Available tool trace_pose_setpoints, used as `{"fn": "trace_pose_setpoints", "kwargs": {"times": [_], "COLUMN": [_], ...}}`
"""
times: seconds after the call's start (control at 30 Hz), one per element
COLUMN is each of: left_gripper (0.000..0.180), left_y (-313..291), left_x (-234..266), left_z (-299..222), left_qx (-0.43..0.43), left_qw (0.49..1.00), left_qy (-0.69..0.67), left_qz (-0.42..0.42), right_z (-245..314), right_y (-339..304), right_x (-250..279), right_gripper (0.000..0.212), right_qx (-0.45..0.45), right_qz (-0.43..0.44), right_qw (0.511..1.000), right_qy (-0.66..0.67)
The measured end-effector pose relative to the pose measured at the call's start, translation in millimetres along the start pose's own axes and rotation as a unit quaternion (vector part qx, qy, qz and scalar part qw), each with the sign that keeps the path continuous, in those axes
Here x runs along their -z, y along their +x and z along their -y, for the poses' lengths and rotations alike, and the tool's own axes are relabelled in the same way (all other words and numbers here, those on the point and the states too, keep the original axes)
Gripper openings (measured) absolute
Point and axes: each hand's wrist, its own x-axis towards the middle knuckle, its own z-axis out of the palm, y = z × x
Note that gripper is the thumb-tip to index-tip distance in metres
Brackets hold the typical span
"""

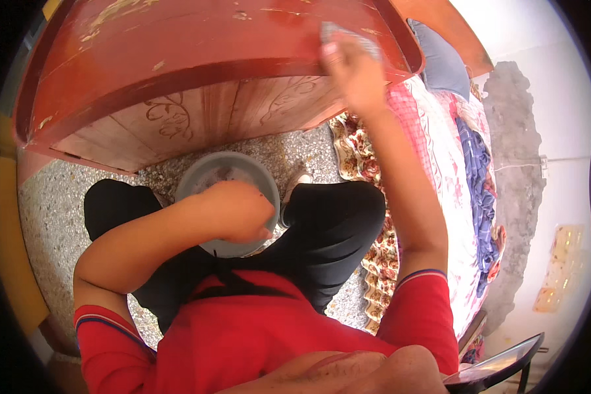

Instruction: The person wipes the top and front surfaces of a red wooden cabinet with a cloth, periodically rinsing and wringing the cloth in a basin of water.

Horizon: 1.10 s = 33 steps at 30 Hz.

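Note:
My right hand [358, 75] reaches forward to the red wooden cabinet [197, 36] and presses a grey cloth [351, 39] against its top, near the right front corner. The hand is closed on the cloth and a little blurred. Over a grey basin [192, 174] on the floor between my legs, my left hand [243, 210] hangs with its fingers curled in. The undersides of those fingers are turned away, so anything inside them is hidden. Part of the basin's inside shows; what lies in it is unclear.
Carved flower panels [167, 118] form the cabinet's front, and paint is worn off its top in patches. To the right stands a bed with a pink and white sheet [433, 177], a grey pillow [440, 59] and a blue cloth [476, 190]. The floor is speckled stone [59, 217].

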Motion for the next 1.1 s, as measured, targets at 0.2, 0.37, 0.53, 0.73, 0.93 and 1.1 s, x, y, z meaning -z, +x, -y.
{"fn": "trace_pose_setpoints", "kwargs": {"times": [0.2,0.37,0.53,0.73,0.93,1.1], "left_gripper": [0.035,0.036,0.036,0.032,0.036,0.036], "left_y": [-13.4,-12.8,-28.1,-24.6,-47.0,-91.5], "left_x": [-3.6,-4.0,-3.1,-4.8,0.6,6.2], "left_z": [9.0,15.4,16.4,14.9,14.7,18.1], "left_qx": [-0.006,-0.021,0.011,-0.025,-0.011,-0.069], "left_qw": [0.998,0.995,0.998,0.993,0.995,0.963], "left_qy": [-0.006,-0.018,-0.016,-0.035,-0.053,-0.097], "left_qz": [-0.061,-0.094,-0.061,-0.108,-0.079,-0.242], "right_z": [24.4,-132.0,-111.6,-114.9,-91.5,-103.8], "right_y": [-5.6,41.2,47.6,75.0,88.1,62.6], "right_x": [-8.4,37.5,27.1,33.6,37.6,35.3], "right_gripper": [0.053,0.043,0.034,0.028,0.030,0.026], "right_qx": [0.110,-0.062,0.015,-0.069,-0.166,-0.082], "right_qz": [-0.018,-0.028,0.021,0.058,0.158,0.116], "right_qw": [0.993,0.998,0.994,0.992,0.968,0.980], "right_qy": [0.049,-0.008,-0.108,-0.085,-0.107,-0.138]}}
